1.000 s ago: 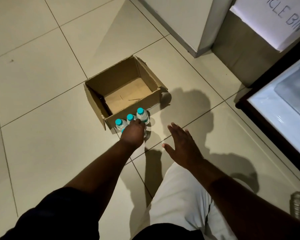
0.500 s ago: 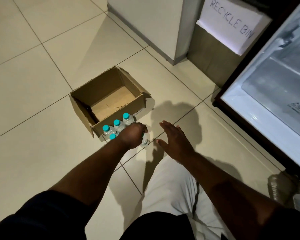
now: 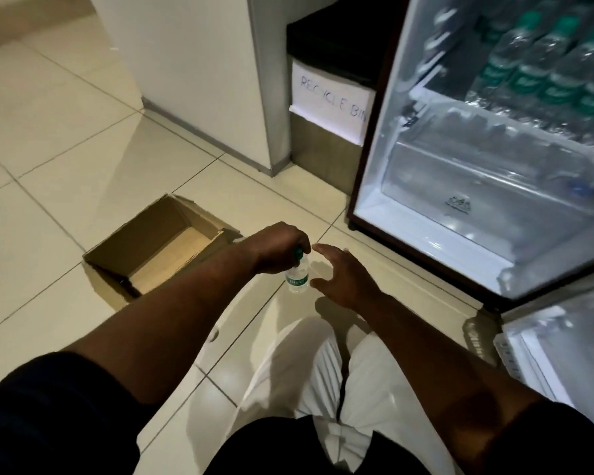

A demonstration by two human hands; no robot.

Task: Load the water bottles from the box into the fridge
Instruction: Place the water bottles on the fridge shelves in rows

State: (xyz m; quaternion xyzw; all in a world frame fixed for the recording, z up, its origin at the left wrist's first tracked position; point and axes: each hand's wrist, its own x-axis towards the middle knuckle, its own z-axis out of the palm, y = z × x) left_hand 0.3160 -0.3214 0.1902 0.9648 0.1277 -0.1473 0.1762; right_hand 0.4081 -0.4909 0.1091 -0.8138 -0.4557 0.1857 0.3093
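Left hand (image 3: pixel 276 248) atop bottle (image 3: pixel 297 278), right (image 3: pixel 344 279) beside

Dim overall, darkest in the near corners. Brightest at the right: cold white glow from inside the open fridge (image 3: pixel 388 138). Soft sheen on the far-left floor tiles (image 3: pixel 59 138), dark shadows in the middle. Smeared by blur: far-right bottles (image 3: pixel 542 70), sign (image 3: pixel 333 97) lettering. Lines bowed toward the edges.

Partly hidden, partly blurred
The bottle (image 3: pixel 297 279) cap is mostly covered by the left hand (image 3: pixel 275 250); stocked bottles (image 3: pixel 546 73) in the fridge (image 3: pixel 396 138) are blurred.
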